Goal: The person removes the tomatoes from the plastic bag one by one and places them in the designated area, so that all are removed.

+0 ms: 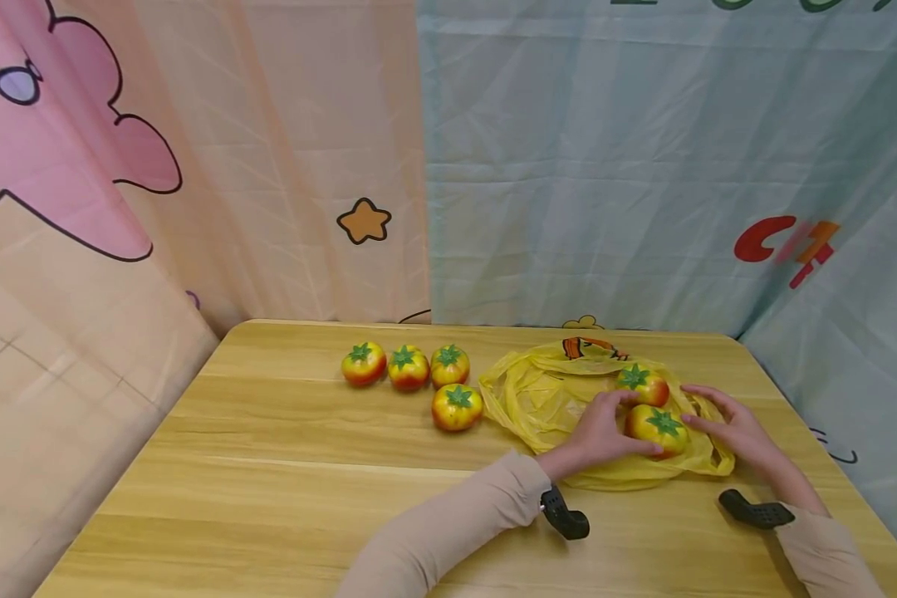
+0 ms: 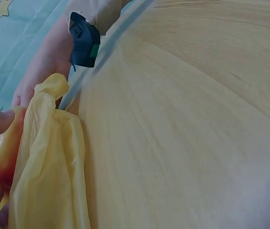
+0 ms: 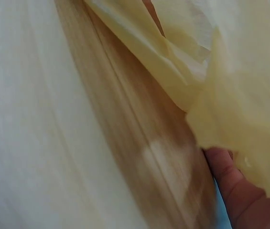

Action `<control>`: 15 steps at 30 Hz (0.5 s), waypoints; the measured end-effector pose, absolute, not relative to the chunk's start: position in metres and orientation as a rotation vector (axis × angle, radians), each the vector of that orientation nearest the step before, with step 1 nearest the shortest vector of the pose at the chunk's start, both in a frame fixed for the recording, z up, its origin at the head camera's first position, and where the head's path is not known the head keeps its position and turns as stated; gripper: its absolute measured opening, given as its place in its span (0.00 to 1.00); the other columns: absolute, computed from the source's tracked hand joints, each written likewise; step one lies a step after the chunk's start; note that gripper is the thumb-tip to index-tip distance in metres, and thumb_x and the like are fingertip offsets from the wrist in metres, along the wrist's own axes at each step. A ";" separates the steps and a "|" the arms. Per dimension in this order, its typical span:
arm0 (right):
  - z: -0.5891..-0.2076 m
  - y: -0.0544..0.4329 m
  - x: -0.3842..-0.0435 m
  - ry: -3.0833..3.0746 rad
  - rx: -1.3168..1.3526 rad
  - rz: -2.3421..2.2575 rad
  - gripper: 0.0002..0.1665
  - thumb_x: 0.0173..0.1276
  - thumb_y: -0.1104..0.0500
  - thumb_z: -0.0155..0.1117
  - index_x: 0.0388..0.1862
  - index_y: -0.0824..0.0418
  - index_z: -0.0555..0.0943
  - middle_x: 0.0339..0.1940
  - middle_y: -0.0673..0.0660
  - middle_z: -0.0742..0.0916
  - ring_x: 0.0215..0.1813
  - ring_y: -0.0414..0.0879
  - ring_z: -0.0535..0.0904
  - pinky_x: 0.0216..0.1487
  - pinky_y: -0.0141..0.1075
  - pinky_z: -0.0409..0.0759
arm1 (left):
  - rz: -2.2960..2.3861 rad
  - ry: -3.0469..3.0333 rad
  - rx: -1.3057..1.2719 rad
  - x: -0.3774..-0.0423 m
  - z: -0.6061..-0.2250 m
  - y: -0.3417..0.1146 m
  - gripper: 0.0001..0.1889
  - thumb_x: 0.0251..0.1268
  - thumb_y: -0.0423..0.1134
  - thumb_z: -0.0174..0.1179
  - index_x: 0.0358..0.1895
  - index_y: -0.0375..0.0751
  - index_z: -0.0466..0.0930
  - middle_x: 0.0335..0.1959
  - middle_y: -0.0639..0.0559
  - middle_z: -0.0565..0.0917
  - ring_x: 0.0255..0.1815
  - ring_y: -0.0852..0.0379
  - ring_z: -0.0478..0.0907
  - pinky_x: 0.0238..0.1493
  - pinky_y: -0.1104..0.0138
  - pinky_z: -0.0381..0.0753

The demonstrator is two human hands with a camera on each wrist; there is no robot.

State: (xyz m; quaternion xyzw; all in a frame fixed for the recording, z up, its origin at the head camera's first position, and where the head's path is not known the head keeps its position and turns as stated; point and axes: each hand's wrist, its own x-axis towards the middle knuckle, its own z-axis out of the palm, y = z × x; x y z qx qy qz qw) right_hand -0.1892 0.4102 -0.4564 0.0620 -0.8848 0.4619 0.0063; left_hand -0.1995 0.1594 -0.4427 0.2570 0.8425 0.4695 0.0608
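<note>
A spread yellow plastic bag (image 1: pixel 546 399) lies on the right part of the table, with two yellow-red tomatoes with green star-shaped tops on it. My left hand (image 1: pixel 601 428) holds the nearer tomato (image 1: pixel 654 428), thumb at its near side and fingers at its far side. Just behind it sits the farther tomato (image 1: pixel 646 386), partly covered by my left fingers. My right hand (image 1: pixel 740 428) is at the bag's right side, its fingers extended toward the tomatoes. In the right wrist view, the bag (image 3: pixel 240 105) hides part of the right hand (image 3: pixel 242 191).
Left of the bag stand several more tomatoes: a left one (image 1: pixel 364 365), a middle one (image 1: pixel 409 370), a back one (image 1: pixel 450 365) and a front one (image 1: pixel 457 409). The wooden table (image 1: pixel 269 482) ends at a printed curtain (image 1: pixel 568 166).
</note>
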 end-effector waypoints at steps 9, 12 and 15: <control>-0.456 0.412 -0.189 -2.767 0.195 1.435 0.31 0.71 0.53 0.58 0.71 0.56 0.66 0.65 0.32 0.69 0.75 0.66 0.47 0.63 0.74 0.46 | 1.381 2.564 0.831 -0.198 -0.441 0.163 0.37 0.46 0.49 0.75 0.63 0.48 0.73 0.54 0.57 0.76 0.48 0.69 0.70 0.47 0.80 0.70; -0.455 0.411 -0.189 -2.767 0.202 1.432 0.31 0.71 0.53 0.58 0.71 0.58 0.65 0.64 0.32 0.69 0.74 0.67 0.47 0.63 0.74 0.46 | 1.344 2.581 0.841 -0.198 -0.442 0.163 0.37 0.47 0.50 0.75 0.64 0.49 0.72 0.53 0.57 0.76 0.48 0.69 0.70 0.49 0.80 0.71; -0.455 0.410 -0.188 -2.768 0.210 1.424 0.31 0.71 0.53 0.58 0.71 0.59 0.65 0.65 0.34 0.70 0.77 0.57 0.48 0.63 0.73 0.47 | 1.324 2.587 0.859 -0.198 -0.442 0.164 0.37 0.47 0.50 0.74 0.64 0.49 0.72 0.53 0.57 0.76 0.49 0.69 0.71 0.50 0.79 0.72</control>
